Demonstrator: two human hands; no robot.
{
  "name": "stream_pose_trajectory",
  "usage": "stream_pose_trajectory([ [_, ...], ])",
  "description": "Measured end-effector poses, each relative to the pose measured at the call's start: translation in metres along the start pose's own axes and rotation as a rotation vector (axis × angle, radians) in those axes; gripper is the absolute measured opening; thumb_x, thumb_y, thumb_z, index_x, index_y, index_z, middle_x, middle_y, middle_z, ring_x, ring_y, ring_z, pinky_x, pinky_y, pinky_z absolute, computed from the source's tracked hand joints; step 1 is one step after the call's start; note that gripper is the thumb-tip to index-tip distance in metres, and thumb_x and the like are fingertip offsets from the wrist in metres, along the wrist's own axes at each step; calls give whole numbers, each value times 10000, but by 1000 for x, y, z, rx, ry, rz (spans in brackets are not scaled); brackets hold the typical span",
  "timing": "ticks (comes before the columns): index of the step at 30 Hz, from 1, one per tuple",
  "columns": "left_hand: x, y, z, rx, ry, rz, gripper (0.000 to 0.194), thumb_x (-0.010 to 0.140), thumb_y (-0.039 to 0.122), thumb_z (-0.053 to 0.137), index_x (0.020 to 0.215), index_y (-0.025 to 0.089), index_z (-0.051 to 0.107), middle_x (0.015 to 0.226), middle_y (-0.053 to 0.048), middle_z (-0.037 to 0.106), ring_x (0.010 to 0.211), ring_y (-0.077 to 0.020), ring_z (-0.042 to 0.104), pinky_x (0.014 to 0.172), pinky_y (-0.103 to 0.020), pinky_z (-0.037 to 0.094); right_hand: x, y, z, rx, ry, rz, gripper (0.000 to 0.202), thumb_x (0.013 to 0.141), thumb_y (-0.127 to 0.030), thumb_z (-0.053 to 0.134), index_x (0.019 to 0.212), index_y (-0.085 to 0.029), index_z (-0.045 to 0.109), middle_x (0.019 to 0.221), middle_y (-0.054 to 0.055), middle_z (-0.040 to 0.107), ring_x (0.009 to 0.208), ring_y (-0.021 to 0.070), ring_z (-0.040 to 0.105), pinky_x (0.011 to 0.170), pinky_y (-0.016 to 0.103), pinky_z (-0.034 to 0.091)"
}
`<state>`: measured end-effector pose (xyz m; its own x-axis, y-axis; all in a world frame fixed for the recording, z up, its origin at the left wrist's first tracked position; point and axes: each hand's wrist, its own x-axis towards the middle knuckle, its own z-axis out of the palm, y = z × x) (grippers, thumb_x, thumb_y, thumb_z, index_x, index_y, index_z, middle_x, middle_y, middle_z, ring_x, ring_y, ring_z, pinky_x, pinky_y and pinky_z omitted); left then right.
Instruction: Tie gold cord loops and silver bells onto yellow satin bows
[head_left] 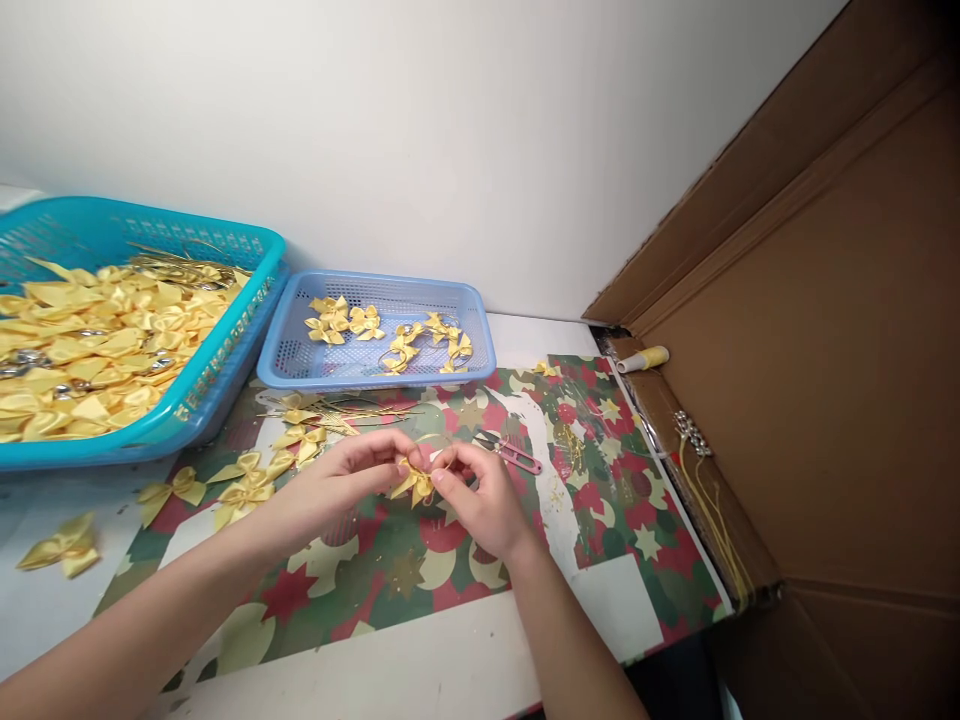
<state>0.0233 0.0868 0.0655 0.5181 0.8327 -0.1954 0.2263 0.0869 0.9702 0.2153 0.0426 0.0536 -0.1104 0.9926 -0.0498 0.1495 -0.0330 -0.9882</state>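
Between my two hands is a yellow ribbon bow with a thin gold cord looping above it. My left hand pinches the bow's left side with thumb and fingers. On the other side, my right hand has its thumb and forefinger pressed together at the cord and the bow's right edge. Just beyond my right hand lie pink-handled snips. Loose yellow bows are scattered left of my left hand, near a bundle of gold cords.
A turquoise basket heaped with yellow bows stands at the left. Beside it is a smaller blue basket holding several bows with cords. Patterned paper covers the table. A cardboard wall rises at the right, near a yellow spool and hanging cords.
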Motion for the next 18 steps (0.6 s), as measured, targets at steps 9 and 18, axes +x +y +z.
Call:
stream_pose_trajectory([
  [9,-5,6,6,472,101,292,185,942,322,514,830,229,628,722,14,688,662,-171,619,629,-256,481,-1,-3,1,-180,125,-157,126,761,-125,589,782,-206,683,770,15,679,690,156,546,637,277,439],
  [18,-7,-9,5,696,234,645,179,935,143,493,883,235,638,726,-9,669,692,-184,603,636,-283,458,-4,-5,1,-118,199,-130,93,816,-173,639,753,-207,699,778,37,707,735,179,603,677,310,467],
])
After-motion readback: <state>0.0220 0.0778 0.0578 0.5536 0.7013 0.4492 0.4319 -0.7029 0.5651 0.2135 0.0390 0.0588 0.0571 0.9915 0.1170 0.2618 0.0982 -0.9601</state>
